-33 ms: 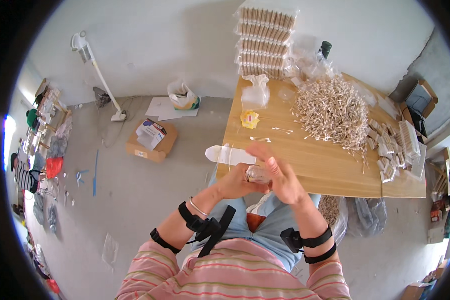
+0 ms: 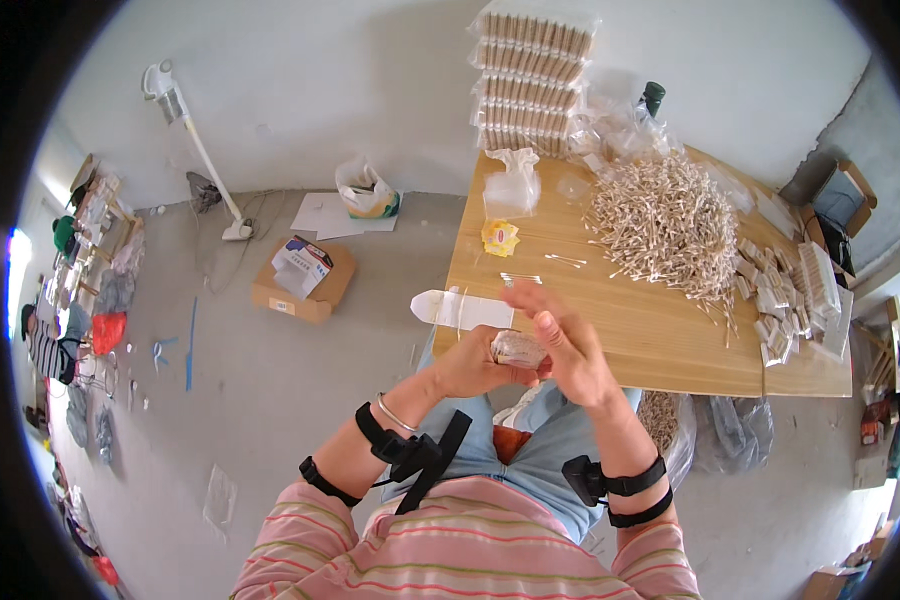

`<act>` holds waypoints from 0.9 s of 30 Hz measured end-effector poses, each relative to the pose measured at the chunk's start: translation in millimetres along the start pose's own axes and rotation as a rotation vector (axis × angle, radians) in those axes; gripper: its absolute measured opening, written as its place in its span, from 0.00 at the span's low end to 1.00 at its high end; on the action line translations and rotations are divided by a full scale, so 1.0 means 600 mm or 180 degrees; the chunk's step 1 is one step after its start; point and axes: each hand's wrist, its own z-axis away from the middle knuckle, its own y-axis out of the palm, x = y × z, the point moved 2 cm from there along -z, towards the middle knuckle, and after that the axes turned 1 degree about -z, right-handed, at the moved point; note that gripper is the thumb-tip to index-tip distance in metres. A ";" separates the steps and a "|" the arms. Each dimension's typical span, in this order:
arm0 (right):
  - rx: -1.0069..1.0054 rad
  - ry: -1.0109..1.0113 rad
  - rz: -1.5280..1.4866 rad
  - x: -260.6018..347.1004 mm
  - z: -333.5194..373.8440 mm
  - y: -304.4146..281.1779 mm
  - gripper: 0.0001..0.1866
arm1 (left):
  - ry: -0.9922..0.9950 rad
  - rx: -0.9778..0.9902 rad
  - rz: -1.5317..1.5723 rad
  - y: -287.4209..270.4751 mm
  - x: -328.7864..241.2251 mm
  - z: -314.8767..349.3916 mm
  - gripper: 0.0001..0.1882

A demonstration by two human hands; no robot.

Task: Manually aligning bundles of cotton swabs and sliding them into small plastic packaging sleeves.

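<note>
My left hand (image 2: 470, 362) is wrapped around a small clear packet of cotton swabs (image 2: 518, 349), its end facing up, above my lap at the table's near edge. My right hand (image 2: 572, 350) is held up beside the packet with fingers stretched out; whether its palm touches the packet I cannot tell. Beyond my left hand, a white pointed strip (image 2: 435, 308) juts over the table's left edge. A few loose cotton swabs (image 2: 520, 279) lie just past my right fingertips, close to a yellow packet (image 2: 499, 238). A large heap of cotton swabs (image 2: 665, 225) covers the table's middle right.
The wooden table (image 2: 670, 360) holds stacked bagged swab packs (image 2: 530, 85) at the back, thin clear bags (image 2: 511, 190), and small filled packets (image 2: 785, 305) on the right. Grey plastic bags (image 2: 735, 430) sit under it. A cardboard box (image 2: 305, 285) and a stick vacuum (image 2: 200, 150) stand left.
My right hand has shifted slightly to the right, away from the packet, showing more of its end. My left hand keeps its hold in the same place.
</note>
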 end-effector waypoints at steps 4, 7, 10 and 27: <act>-0.0176 0.0059 -0.0152 0.006 0.009 -0.016 0.10 | -0.0016 0.0120 0.0206 -0.003 -0.014 0.005 0.14; -0.0051 -0.0427 0.0661 0.022 0.011 -0.010 0.05 | -0.0051 0.0304 0.0440 -0.005 -0.018 0.010 0.16; -0.0020 -0.0299 0.0909 0.031 0.003 -0.011 0.03 | -0.0311 0.0556 0.0612 -0.004 -0.029 0.013 0.14; 0.0340 -0.0763 0.1893 0.016 -0.019 0.004 0.04 | -0.0816 0.0443 0.0190 -0.018 -0.002 0.020 0.11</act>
